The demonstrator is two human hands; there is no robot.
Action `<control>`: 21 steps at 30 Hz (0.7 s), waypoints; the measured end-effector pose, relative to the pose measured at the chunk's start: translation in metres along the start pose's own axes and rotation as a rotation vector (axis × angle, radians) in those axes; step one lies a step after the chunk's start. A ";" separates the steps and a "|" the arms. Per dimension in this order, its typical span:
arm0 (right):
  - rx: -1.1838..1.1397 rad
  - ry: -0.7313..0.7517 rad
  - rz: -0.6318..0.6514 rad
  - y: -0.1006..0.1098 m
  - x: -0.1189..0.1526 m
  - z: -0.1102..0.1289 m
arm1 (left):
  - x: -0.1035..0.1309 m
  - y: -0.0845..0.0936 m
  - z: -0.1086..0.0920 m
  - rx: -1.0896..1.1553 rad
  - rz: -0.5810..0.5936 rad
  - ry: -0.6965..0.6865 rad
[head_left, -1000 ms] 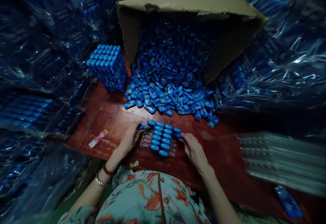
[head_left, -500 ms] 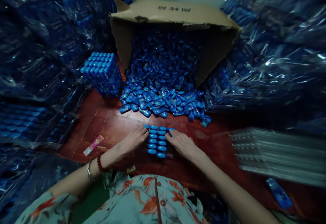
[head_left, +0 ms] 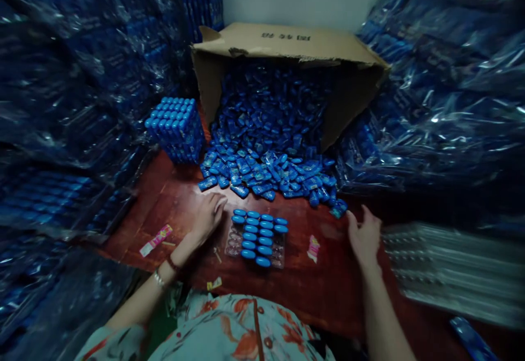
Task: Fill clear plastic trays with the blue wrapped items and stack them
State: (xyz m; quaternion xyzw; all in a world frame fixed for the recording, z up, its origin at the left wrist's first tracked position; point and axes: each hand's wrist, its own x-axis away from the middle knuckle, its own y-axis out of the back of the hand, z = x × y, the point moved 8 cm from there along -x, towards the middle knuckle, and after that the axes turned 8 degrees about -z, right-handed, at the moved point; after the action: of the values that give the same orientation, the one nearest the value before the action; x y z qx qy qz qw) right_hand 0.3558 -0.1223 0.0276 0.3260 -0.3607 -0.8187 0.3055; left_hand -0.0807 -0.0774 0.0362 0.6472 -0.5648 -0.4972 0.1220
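A clear plastic tray (head_left: 233, 245) lies before me on the table, its moulded hollows showing at both sides. Blue, rounded plastic containers (head_left: 251, 229) stand in it in two middle columns, with a few more at the upper left and right corners. Just left of the tray, my left hand (head_left: 209, 216) is over the table, fingers loosely bent and nothing visible in them. Out to the right, my right hand (head_left: 365, 235) has thumb and fingers apart, holding nothing. It is close to a blue container (head_left: 338, 208) at the right end of a loose heap (head_left: 262, 169).
The heap spills from a cardboard box (head_left: 287, 41) on its side. A block of stacked blue containers (head_left: 174, 131) stands left of it. Stacked clear trays (head_left: 451, 268) lie at right. Plastic-wrapped stacks (head_left: 443, 115) flank the table. Pink wrappers (head_left: 313, 248) lie about.
Both hands have come away from the tray: the left a little up and left, the right far to the right. The tray's corner containers and a pink wrapper are now uncovered. The view has shifted slightly.
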 end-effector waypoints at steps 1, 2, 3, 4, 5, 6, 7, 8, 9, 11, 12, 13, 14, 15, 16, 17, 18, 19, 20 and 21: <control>0.060 -0.097 0.061 -0.010 -0.020 -0.015 | -0.010 0.000 0.015 -0.078 -0.041 0.070; 0.082 -0.117 0.163 -0.024 -0.035 -0.021 | -0.021 0.001 0.030 -0.174 -0.064 0.132; 0.078 -0.102 0.254 -0.036 -0.045 -0.021 | -0.030 0.000 0.043 -0.274 -0.066 0.182; 0.064 -0.073 0.331 -0.047 -0.051 -0.019 | -0.038 -0.002 0.053 -0.365 -0.039 0.212; 0.042 -0.035 0.387 -0.054 -0.052 -0.014 | -0.045 -0.005 0.060 -0.438 0.007 0.223; 0.021 -0.002 0.423 -0.059 -0.048 -0.008 | -0.048 -0.009 0.064 -0.487 0.060 0.215; 0.004 0.022 0.452 -0.062 -0.041 -0.004 | -0.050 -0.013 0.066 -0.514 0.112 0.194; -0.015 0.040 0.484 -0.064 -0.029 0.000 | -0.048 -0.016 0.065 -0.524 0.156 0.168; -0.042 0.061 0.526 -0.064 -0.015 0.004 | -0.045 -0.018 0.064 -0.521 0.190 0.143; -0.128 0.092 0.620 -0.061 0.019 0.012 | -0.032 -0.016 0.060 -0.504 0.238 0.113; -0.184 0.099 0.673 -0.058 0.037 0.016 | -0.023 -0.014 0.057 -0.488 0.257 0.103; -0.240 0.102 0.726 -0.054 0.054 0.020 | -0.015 -0.010 0.055 -0.454 0.272 0.094; -0.288 0.106 0.769 -0.049 0.070 0.024 | -0.006 -0.006 0.051 -0.388 0.281 0.092; -0.327 0.119 0.802 -0.043 0.083 0.030 | 0.002 -0.001 0.047 -0.285 0.281 0.102; -0.356 0.138 0.823 -0.037 0.094 0.036 | 0.010 0.004 0.044 -0.151 0.275 0.131; -0.375 0.157 0.832 -0.031 0.103 0.042 | 0.017 0.009 0.040 -0.002 0.261 0.178; -0.391 0.166 0.828 -0.027 0.110 0.049 | 0.024 0.013 0.036 0.138 0.241 0.238; -0.414 0.159 0.817 -0.024 0.115 0.055 | 0.030 0.017 0.033 0.250 0.211 0.296; -0.450 0.137 0.798 -0.022 0.119 0.061 | 0.035 0.020 0.028 0.334 0.175 0.343; -0.492 0.111 0.769 -0.023 0.122 0.067 | 0.039 0.021 0.023 0.393 0.134 0.374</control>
State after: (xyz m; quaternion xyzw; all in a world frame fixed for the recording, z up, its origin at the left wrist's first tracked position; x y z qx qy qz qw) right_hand 0.2261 -0.1739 0.0065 0.1297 -0.2335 -0.6886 0.6742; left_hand -0.1167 -0.1086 0.0211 0.7001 -0.6597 -0.2410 0.1290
